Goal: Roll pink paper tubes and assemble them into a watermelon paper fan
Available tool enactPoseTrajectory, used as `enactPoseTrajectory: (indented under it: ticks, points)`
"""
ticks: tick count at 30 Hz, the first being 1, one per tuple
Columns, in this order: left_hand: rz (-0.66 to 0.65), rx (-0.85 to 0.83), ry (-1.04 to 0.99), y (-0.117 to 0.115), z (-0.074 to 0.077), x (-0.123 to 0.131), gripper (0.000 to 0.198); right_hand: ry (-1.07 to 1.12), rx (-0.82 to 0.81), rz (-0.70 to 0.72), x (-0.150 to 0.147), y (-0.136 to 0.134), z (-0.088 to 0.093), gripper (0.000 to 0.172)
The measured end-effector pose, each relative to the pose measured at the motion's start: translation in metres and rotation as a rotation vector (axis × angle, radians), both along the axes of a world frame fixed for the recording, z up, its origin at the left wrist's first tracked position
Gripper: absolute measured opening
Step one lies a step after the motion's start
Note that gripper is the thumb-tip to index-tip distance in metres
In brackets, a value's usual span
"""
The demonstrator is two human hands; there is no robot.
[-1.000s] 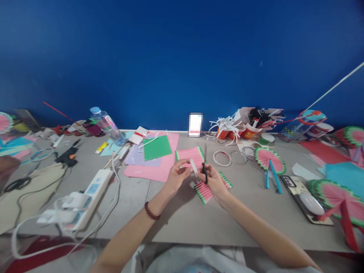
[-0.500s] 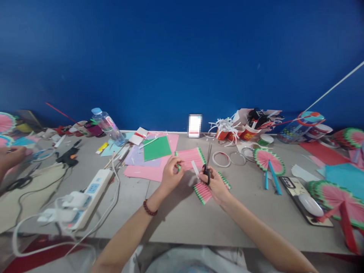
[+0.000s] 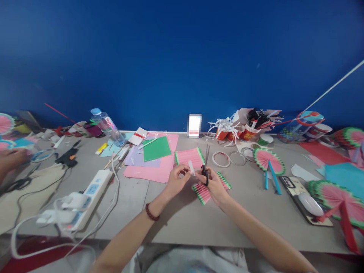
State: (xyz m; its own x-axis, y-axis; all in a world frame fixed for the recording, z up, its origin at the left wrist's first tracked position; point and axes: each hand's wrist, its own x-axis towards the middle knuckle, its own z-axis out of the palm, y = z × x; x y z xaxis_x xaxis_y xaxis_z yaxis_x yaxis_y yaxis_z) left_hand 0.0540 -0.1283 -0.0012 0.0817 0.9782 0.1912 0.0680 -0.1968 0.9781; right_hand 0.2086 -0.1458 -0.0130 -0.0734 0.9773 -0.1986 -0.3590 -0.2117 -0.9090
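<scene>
A pair of black-handled scissors (image 3: 205,174) is in my right hand (image 3: 215,186), its blades pointing up and away from me. A short white strip (image 3: 191,167), perhaps double-sided tape, stands between my two hands, by the right fingertips. My left hand (image 3: 178,181) is closed in a pinch at the strip's lower edge, a beaded bracelet on its wrist. Just beyond lies a pleated pink paper (image 3: 189,156) with green edges. A second pleated pink-and-green paper (image 3: 202,193) lies partly hidden under my right hand.
Left of my hands are a green sheet (image 3: 157,148), pink paper, a power strip (image 3: 92,197) with cables and a water bottle (image 3: 107,127). Tape rolls (image 3: 221,159), paper cups, a round paper fan (image 3: 269,161) and a phone (image 3: 303,201) stand right. Another person's hand (image 3: 13,161) is far left.
My left hand has moved right and toward me, up to the white strip, its fingers closing into a pinch. The strip has shifted slightly left; my right hand keeps the scissors.
</scene>
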Motion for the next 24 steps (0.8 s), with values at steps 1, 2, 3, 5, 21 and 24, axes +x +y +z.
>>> enactPoseTrajectory:
  ticks: [1,2,3,5,21,24]
  points:
    - [0.022,0.018,0.000,0.000,0.000,0.000,0.008,0.008,0.008,0.007,-0.001,-0.001,0.001,0.038]
    - [0.039,0.030,-0.002,0.000,0.000,-0.001,0.009,0.017,0.018,0.014,-0.001,-0.002,0.002,0.037]
    - [0.049,0.038,-0.006,0.000,0.000,-0.001,0.010,0.027,0.026,0.021,-0.002,-0.003,0.003,0.036]
    - [0.042,0.050,-0.010,0.000,0.000,-0.002,0.011,0.042,0.036,0.023,-0.003,-0.005,0.005,0.034]
    - [0.038,-0.106,-0.229,-0.006,0.037,-0.003,0.021,-0.127,0.062,0.366,-0.007,-0.018,0.007,0.045]
    - [0.051,-0.164,-0.271,-0.004,0.033,-0.003,0.021,-0.119,0.055,0.375,-0.008,-0.018,0.004,0.043]
